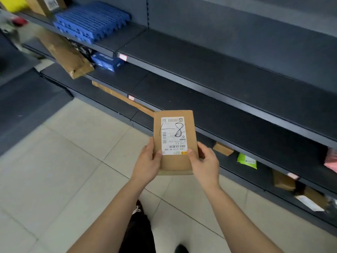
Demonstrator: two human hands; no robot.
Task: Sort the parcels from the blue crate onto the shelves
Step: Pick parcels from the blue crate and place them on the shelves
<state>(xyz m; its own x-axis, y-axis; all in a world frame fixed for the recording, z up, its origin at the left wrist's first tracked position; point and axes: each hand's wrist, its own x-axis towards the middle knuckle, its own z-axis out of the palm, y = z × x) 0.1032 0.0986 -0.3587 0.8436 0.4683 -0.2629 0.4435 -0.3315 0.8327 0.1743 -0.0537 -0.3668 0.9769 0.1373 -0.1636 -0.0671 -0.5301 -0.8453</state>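
Note:
A flat brown cardboard parcel [174, 161] with a white shipping label marked by hand in black pen is held upright in front of me, above the tiled floor. My left hand [148, 164] grips its left edge, thumb on the label's lower corner. My right hand [207, 163] grips the right edge, thumb on the front. Dark grey metal shelves [228, 84] run across the view behind the parcel. The blue crate is not in view.
Folded blue plastic panels [91, 21] lie on an upper shelf at left. Brown parcels [65, 53] and a blue box [107, 61] sit below them. On the bottom shelf at right lie a green packet [247, 161], a small brown box [223, 148], further parcels.

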